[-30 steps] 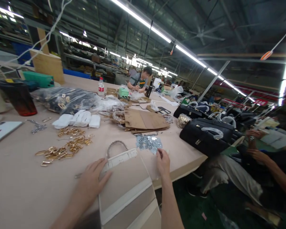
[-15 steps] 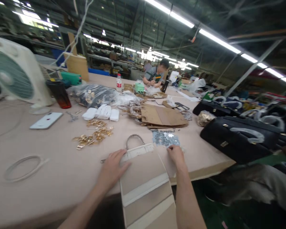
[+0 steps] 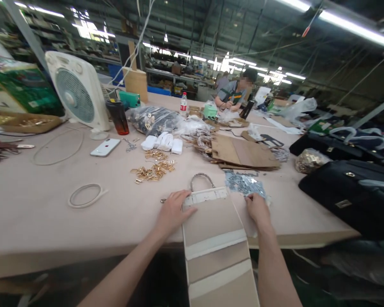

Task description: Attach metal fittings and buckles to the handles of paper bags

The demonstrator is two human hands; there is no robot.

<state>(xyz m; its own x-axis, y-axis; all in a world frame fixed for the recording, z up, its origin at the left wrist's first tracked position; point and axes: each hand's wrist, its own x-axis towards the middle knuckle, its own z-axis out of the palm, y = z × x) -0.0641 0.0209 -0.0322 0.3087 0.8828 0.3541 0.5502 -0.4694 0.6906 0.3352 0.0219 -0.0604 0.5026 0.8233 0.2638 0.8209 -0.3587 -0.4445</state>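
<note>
I've got the left hand flat on the beige handbag panel, the right hand just beside it, below the silver metal pieces.

Beige bag panel, flat, looped handle far end.

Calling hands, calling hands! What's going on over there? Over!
Left grip flat on beige bag panel. Right grip beside it, near silver metal pieces. Gold fittings off left.

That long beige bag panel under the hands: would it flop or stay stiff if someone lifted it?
The beige bag panel is probably fairly stiff, since it juts past the table edge with no obvious sag. Its layered cream bands suggest it may bend there rather than crumple. The looped handle might swing when lifted.
</note>
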